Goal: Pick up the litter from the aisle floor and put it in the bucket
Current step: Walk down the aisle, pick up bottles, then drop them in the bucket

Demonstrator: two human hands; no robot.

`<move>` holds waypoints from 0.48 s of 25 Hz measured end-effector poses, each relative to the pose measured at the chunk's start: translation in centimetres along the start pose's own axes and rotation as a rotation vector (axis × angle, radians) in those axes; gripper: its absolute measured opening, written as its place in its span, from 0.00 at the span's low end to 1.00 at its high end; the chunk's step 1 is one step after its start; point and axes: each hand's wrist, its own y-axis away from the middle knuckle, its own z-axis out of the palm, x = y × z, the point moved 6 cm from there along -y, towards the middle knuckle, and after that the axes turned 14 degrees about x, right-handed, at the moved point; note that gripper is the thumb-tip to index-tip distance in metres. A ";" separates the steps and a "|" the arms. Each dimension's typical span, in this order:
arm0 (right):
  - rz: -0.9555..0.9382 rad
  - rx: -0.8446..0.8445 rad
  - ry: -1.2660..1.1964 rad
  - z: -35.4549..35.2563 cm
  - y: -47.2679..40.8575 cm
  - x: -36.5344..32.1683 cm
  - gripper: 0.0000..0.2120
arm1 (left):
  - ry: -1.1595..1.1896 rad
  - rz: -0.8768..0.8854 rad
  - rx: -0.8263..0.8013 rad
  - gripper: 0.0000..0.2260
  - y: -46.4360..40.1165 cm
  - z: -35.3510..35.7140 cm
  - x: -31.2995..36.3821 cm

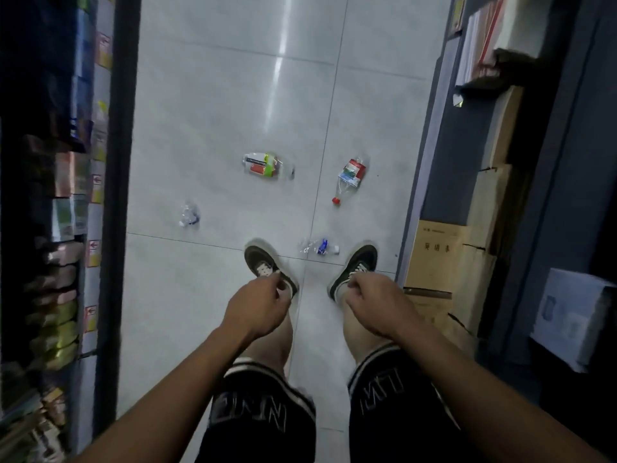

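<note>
Grip: both my left hand (258, 304) and right hand (374, 304) loosely curled, holding nothing, poised above my shoes.
Litter: crushed clear plastic bottles, nearest blue-labelled one (319, 247) lying between my feet on the grey tiled floor (207, 111).
Bucket: not in view.

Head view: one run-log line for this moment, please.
stage: before first pick | left hand: loosely curled, empty | right hand: loosely curled, empty | litter: four crushed clear plastic bottles on grey tiled floor | bucket: not in view
</note>
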 end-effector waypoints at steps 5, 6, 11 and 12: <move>0.106 -0.001 -0.065 10.9 -19.2 6.4 0.14 | -0.053 0.091 -0.044 0.17 -15.1 17.5 -1.2; 0.168 0.024 -0.099 13.3 -23.0 7.9 0.14 | -0.081 0.119 -0.035 0.19 -18.2 21.0 -1.9; 0.568 0.271 -0.439 23.3 -39.5 14.9 0.21 | -0.229 0.265 0.105 0.29 -31.5 35.4 -5.6; 0.635 0.336 -0.493 24.4 -42.2 16.0 0.25 | -0.250 0.284 0.112 0.32 -33.2 37.6 -6.2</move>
